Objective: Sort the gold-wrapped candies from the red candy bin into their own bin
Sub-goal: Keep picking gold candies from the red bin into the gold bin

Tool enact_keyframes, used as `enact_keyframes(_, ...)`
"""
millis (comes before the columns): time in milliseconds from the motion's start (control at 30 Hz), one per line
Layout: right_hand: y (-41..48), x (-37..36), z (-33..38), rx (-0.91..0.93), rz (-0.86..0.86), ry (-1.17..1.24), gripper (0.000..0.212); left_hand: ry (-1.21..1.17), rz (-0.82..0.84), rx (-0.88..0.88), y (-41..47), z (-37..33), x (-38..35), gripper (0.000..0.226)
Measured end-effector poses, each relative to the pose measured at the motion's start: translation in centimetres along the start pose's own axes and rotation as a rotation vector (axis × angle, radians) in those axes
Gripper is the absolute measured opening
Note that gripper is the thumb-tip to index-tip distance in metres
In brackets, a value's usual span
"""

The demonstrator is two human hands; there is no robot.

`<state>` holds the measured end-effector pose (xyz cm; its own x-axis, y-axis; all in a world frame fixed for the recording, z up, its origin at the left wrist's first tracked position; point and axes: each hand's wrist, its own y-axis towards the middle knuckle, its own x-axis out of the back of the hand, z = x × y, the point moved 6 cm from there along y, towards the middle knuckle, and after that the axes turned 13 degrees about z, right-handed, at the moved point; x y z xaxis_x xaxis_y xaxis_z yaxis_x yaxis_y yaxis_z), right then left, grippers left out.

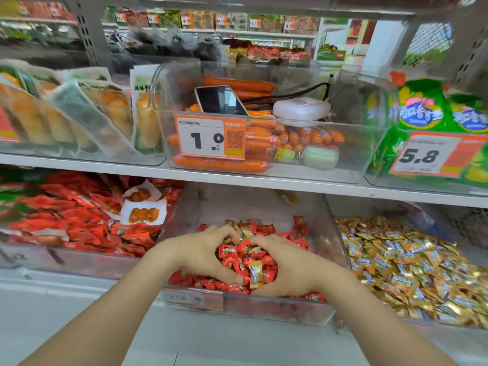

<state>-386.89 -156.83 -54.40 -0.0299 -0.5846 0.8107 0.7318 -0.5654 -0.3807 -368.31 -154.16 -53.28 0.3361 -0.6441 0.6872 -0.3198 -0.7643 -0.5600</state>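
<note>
- The white shelf [105, 167] has two levels in view, each with three clear, hard plastic bins set side by side.
- The gold candy bin [339, 323], on the lower right, is heaped with too many crinkly foil gold-wrapped candies [412, 265] to count.
- The red candy bin [335, 233], in the lower middle just left of the gold one, has glossy rounded walls. It holds a loose bed of small red candies [229, 252] in shiny pillow-shaped wrappers.
- The bin to its left holds flat red packets [79, 215].
- Both hands are inside the red candy bin. The left hand [206, 252] and right hand [287, 265] meet at the fingertips, and their curved fingers ring a mound of candies. I cannot tell whether either hand pinches anything.
- One stray gold candy [255, 273], an oblong with twisted ends, stands among the reds between the thumbs. At least one more gold wrapper glints near the fingertips.
- The upper middle bin holds smooth orange sausages [221, 165], one dark-screened phone [220, 100] and one orange price tag [210, 136].
</note>
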Motion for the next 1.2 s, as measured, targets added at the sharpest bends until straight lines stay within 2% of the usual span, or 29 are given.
enact_keyframes(100,1.6,-0.7,-0.2,-0.085,0.02,-0.12,0.113,0.154,0.063,0.087,1.9,0.1,-1.1,0.101)
enact_keyframes(200,2.7,-0.8,-0.7,-0.176,0.001,-0.234,0.12,0.187,0.003,0.12,3.7,0.4,-1.5,0.116)
enact_keyframes(333,2.9,1.1,-1.8,-0.272,-0.127,-0.336,0.112,0.224,-0.166,0.086,4.5,0.9,-0.5,0.11)
enact_keyframes(467,1.6,2.2,-2.7,-0.268,-0.012,-0.242,0.121,0.174,-0.098,0.054,3.0,1.3,0.5,0.118)
enact_keyframes(533,0.2,2.8,-2.5,-0.23,-0.029,-0.204,0.113,0.113,-0.096,0.001,1.4,1.3,1.3,0.111)
enact_keyframes(567,-0.5,3.3,-2.3,-0.2,-0.085,-0.18,0.1,0.093,-0.102,-0.023,0.7,1.3,1.6,0.103)
enact_keyframes(667,-2.2,4.7,-0.8,-0.045,-0.295,-0.085,0.042,0.086,-0.131,-0.04,-0.2,1.0,1.8,0.08)
enact_keyframes(733,-2.1,3.5,0.7,-0.003,-0.169,0.004,0.021,0.153,-0.187,-0.032,-0.1,0.7,1.7,0.076)
enact_keyframes(800,-1.3,1.5,1.8,-0.001,-0.01,-0.008,0.018,0.204,-0.211,-0.028,0.1,0.4,1.5,0.08)
enact_keyframes(900,-0.3,0.7,2.2,-0.098,-0.029,-0.234,0.027,0.2,-0.26,-0.09,0.3,-0.3,1.6,0.06)
enact_keyframes(967,0.3,0.4,2.4,-0.135,-0.03,-0.294,0.024,0.232,-0.296,-0.11,0.5,-0.5,1.6,0.047)
enact_keyframes(1067,0.8,-0.3,2.5,-0.156,-0.01,-0.286,0.019,0.274,-0.279,-0.093,1.0,-0.4,1.0,0.056)
enact_keyframes(1200,0.7,0.0,1.9,-0.184,-0.002,-0.118,0.027,0.266,-0.311,-0.114,1.4,-0.3,1.1,0.031)
